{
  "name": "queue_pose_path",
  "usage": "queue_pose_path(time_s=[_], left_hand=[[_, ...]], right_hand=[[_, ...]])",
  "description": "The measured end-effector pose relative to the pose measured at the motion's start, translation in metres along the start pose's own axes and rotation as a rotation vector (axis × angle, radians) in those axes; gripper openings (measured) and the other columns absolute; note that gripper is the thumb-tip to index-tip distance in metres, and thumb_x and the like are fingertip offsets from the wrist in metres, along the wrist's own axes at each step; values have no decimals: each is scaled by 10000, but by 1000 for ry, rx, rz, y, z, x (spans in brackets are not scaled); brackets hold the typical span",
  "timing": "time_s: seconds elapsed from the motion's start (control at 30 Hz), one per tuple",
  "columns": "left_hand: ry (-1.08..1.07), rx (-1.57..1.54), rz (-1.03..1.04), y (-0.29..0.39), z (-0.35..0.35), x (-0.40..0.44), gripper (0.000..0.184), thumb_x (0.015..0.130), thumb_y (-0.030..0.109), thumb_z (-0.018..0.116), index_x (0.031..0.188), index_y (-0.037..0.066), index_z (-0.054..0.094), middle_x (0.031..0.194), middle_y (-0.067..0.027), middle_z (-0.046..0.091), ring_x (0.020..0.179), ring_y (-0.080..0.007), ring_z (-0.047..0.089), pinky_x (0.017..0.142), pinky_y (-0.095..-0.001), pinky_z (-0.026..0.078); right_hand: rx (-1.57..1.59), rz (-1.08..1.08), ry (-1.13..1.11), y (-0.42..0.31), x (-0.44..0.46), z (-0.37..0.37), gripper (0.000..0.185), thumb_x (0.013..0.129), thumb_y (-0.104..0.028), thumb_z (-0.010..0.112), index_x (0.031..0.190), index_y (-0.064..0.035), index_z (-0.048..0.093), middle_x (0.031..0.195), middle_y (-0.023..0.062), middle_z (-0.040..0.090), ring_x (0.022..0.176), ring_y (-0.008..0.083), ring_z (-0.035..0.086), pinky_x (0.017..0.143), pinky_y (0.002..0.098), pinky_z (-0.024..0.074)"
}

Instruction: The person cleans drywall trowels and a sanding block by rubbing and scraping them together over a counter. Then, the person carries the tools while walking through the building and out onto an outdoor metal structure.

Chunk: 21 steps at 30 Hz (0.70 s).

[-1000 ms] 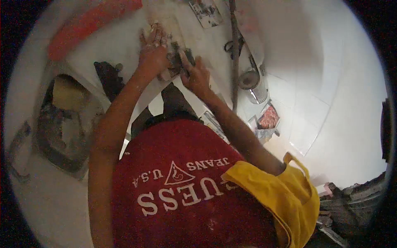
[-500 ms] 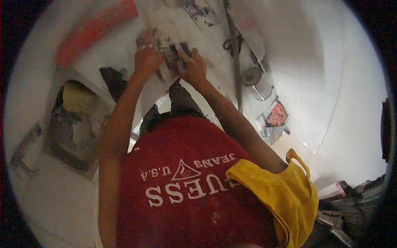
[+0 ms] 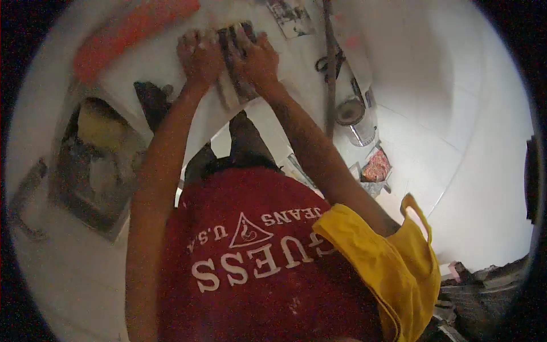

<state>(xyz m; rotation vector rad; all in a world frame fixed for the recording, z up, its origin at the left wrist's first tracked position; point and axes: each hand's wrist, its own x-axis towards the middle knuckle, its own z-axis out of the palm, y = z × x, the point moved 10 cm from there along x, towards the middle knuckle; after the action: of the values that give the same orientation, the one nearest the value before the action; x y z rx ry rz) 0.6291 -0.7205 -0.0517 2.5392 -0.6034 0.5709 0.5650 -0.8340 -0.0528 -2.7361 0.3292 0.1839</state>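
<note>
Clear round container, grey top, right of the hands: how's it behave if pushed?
The clear container would probably roll on its side, since its body looks round. It likely stays stiff when gripped: its sides show no sag. Weight's unclear.

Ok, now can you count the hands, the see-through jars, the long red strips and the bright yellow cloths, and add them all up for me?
Hands: 2, the left hand and the right hand
See-through jar: 1
Long red strip: 1
Bright yellow cloth: 1
Total: 5
</note>
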Motion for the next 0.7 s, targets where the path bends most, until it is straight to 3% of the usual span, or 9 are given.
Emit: queue_pose_path(time_s=[0.13,0.23,0.3,0.33,0.4,0.53,0.63,0.7], left_hand=[[-157,-14,-121,2,-2,10,256,778,221,569,973,59,601,968,-149,532,959,-332,475,832,-480,382],[-135,-22,-132,3,-5,8,245,773,214,560,958,57,595,945,-152,518,943,-333,469,820,-481,375],[48,-53,-58,5,-7,7,236,767,212,559,943,58,587,930,-153,505,923,-330,470,785,-473,385],[86,-72,-18,7,-11,9,231,765,211,559,935,58,582,925,-153,498,914,-329,470,768,-469,390],[-50,-92,37,11,-25,14,227,760,208,561,929,57,573,929,-155,488,901,-329,468,740,-465,397],[-124,-17,-41,11,-15,13,256,754,209,565,957,53,568,937,-161,484,893,-341,464,723,-471,405],[-105,-64,-89,0,-6,12,284,758,216,562,984,44,570,950,-170,489,910,-356,462,757,-490,404],[-29,-19,-3,0,2,6,302,759,222,562,1002,42,574,975,-178,499,942,-362,464,800,-496,402]], right_hand=[[134,-133,184,-10,-103,-10,585,801,-237,548,1364,-205,392,1343,192,413,1016,412,516,846,510,445],[87,-131,100,-13,-73,-4,577,790,-205,548,1350,-184,411,1349,190,409,1048,402,506,835,500,449],[13,-119,45,-15,-22,-3,580,797,-208,545,1357,-163,401,1403,184,356,1086,400,488,855,499,442],[-28,-88,191,-17,17,-12,501,758,-259,587,1243,-156,515,1282,221,446,1093,414,498,818,478,466],[-124,-116,344,-22,25,-19,449,719,-300,629,1143,-151,621,1160,255,536,1093,433,508,788,463,487],[-65,-150,314,-14,-69,-10,508,725,-236,632,1224,-167,565,1157,245,535,1066,442,516,774,464,497],[-5,-104,169,-13,-69,-13,575,727,-199,630,1289,-183,504,1166,245,528,1036,417,541,754,456,507],[-21,-248,329,-21,-23,-25,533,733,-242,632,1252,-177,529,1078,248,544,962,394,572,730,455,508]])
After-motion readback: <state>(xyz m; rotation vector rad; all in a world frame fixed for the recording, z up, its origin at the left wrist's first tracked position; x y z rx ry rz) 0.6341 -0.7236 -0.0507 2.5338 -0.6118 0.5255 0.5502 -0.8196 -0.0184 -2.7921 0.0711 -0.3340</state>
